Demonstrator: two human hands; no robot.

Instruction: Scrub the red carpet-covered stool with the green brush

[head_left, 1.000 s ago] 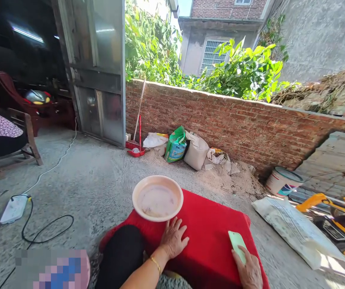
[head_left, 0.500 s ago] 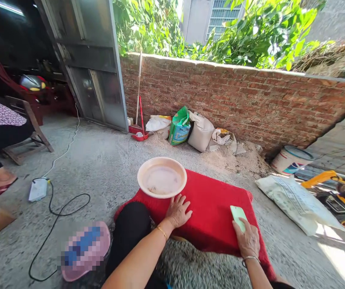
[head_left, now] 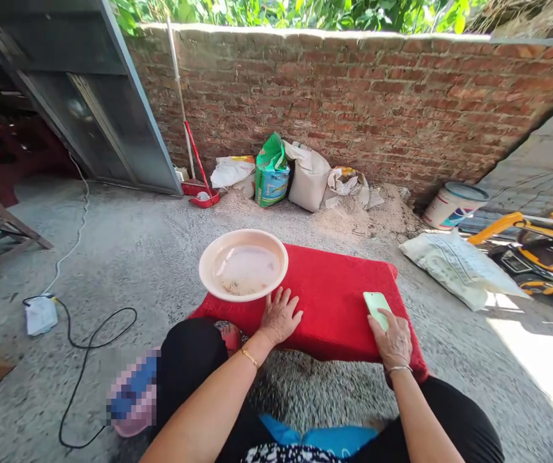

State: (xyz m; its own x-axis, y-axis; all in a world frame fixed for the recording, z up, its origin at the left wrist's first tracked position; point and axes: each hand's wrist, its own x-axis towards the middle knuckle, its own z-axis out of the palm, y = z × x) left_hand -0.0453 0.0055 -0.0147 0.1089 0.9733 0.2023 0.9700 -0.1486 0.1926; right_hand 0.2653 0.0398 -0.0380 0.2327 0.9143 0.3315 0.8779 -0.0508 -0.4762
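A low table or bench draped in a red cloth point(head_left: 334, 276) stands before my knees. On its left end sits a pale pink basin point(head_left: 204, 270) with cloudy water and some small bits at the bottom. My left hand point(head_left: 280, 316) lies flat on the cloth just by the basin's near rim, fingers spread and holding nothing. At the right end, my right hand point(head_left: 395, 339) has its thumb and fingers around the lower part of a light green phone point(head_left: 375, 302), which lies on or close to the cloth. The hand covers the phone's lower end.
Sacks point(head_left: 309, 183) and spilled grain-like heaps line the brick wall point(head_left: 315, 83). A red dustpan point(head_left: 204, 198) is left of them. A bucket point(head_left: 454, 206), white sack point(head_left: 464, 263) and yellow toy digger point(head_left: 537, 251) stand right. A cable point(head_left: 83, 347) and blurred pink tub point(head_left: 134, 415) lie left.
The view has tilted down and shifted a little right, bringing my knees and something blue below into sight. Both hands keep their places, the left flat on the cloth, the right on the phone.
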